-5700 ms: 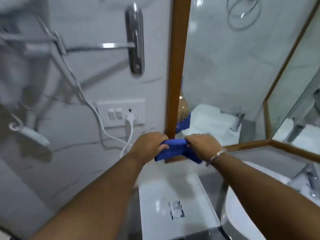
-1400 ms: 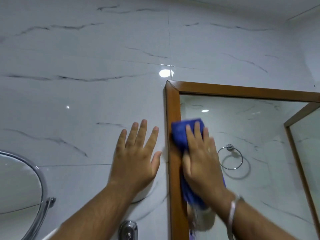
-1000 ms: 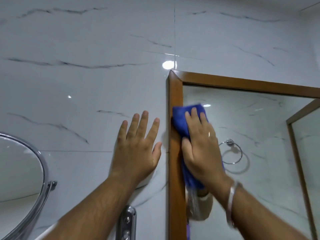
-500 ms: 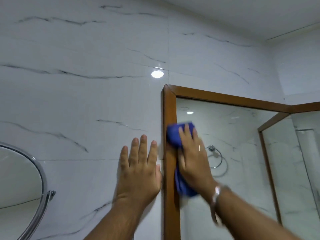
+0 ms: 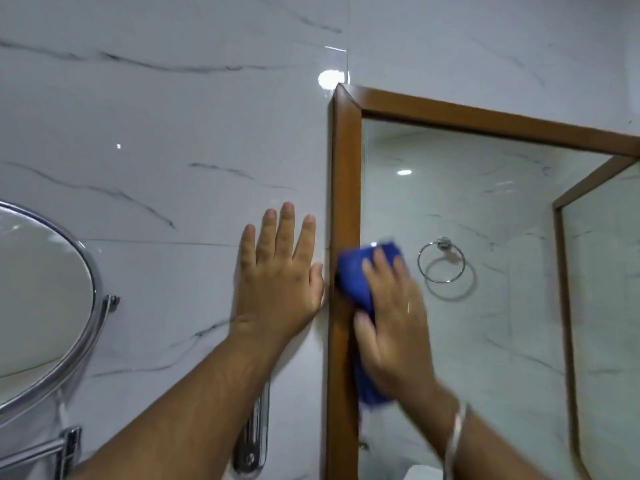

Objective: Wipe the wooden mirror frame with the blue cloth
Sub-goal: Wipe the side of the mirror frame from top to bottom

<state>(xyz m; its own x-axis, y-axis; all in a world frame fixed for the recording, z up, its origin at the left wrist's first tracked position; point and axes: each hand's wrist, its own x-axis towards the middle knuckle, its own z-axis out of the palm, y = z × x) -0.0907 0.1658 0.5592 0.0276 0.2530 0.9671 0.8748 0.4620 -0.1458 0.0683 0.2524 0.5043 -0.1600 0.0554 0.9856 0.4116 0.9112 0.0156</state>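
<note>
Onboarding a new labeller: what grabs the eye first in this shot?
The blue cloth, pressed by the right hand against the left upright of the wooden mirror frame, stands out against white marble. The left hand lies flat and open on the wall tile beside it. A round chrome mirror sits at far left.

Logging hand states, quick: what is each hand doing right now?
Left hand: open, flat on the marble wall tile, holding nothing.
Right hand: pressing the blue cloth against the wooden mirror frame.
</note>
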